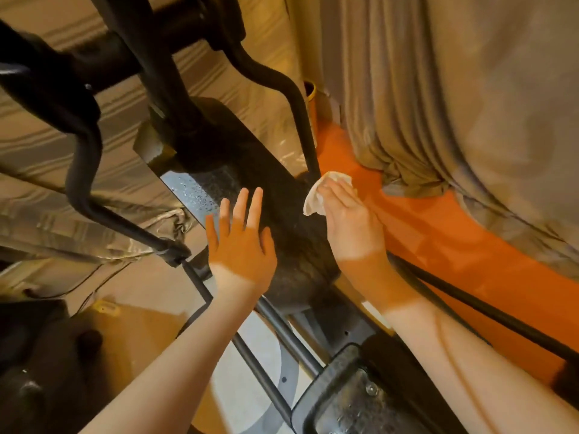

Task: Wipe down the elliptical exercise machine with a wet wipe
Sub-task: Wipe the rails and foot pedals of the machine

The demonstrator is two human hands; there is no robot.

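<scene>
A: Where's the wipe?

B: Mid-frame, bunched white under the right hand. The fingers curl over it and press it to the right flank of the elliptical's black housing, where the right handlebar comes down to meet it.

A: And the left hand?

B: Flat, fingers straight and slightly spread, thumb out, palm on top of the housing. It holds nothing. The two hands sit well apart, with a bare strip of housing between them.

A: What bounds the housing?

B: Its left edge carries a pale grey panel, speckled; I can't tell whether with droplets or a finish. Its upper end meets the thick black post. Toward the person it narrows to grey rails and a black pedal at the bottom edge of the frame.

A: Room on the right side?

B: Tight. An orange band lies just beside the right hand, and a beige curtain hangs over it, its bunched hem near the wipe. A black bar runs under the right forearm across the orange.

A: And on the left?

B: More open. The left handlebar bends down to a joint near the left wrist. Behind it is striped fabric, with pale floor below.
</scene>
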